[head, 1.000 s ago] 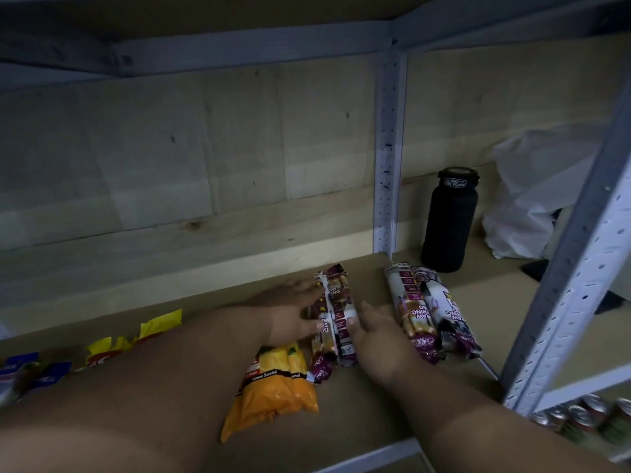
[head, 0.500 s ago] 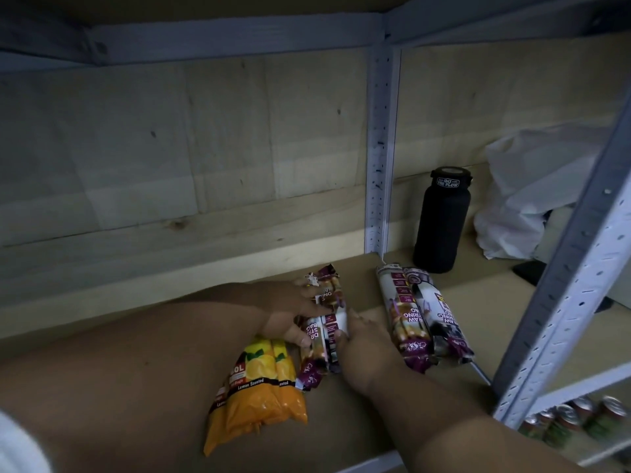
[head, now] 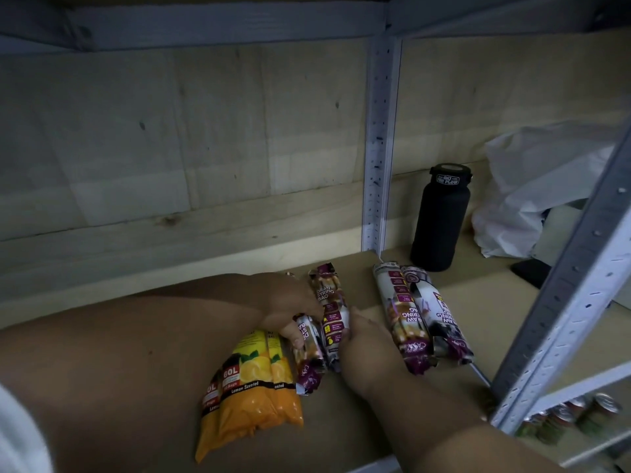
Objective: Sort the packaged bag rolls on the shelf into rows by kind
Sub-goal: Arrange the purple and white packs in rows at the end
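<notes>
**Both hands on two purple rolls at mid-shelf**

At the far left edge we see a bit of white sleeve (head: 20, 435), and our left forearm runs across the shelf (head: 341, 438) toward the middle. Near us, just right of that arm, lie the yellow packs (head: 252, 390), side by side and lengthwise, marked "60L" and "Lemon Scented".

Our left hand (head: 290, 308) curls down over the far end of a purple roll (head: 307, 356) that touches the yellow packs' right edge; the fingers wrap it, so we read this as a grasp. Right beside it lies a second purple roll (head: 329, 315), set a little farther back. Our right hand (head: 365, 349) presses against that roll's right side with the thumb on its wrapper; whether it truly grips or only pushes, we cannot tell.

To the right, apart from the hand, a pair of longer rolls (head: 420, 319) lie touching each other. Behind them stands the rear post (head: 379, 148), then a black bottle (head: 440, 220) upright, then a white bag (head: 532, 192) crumpled at the far right. The front post (head: 566, 295) slants across, and cans (head: 573, 414) show on the level below.
</notes>
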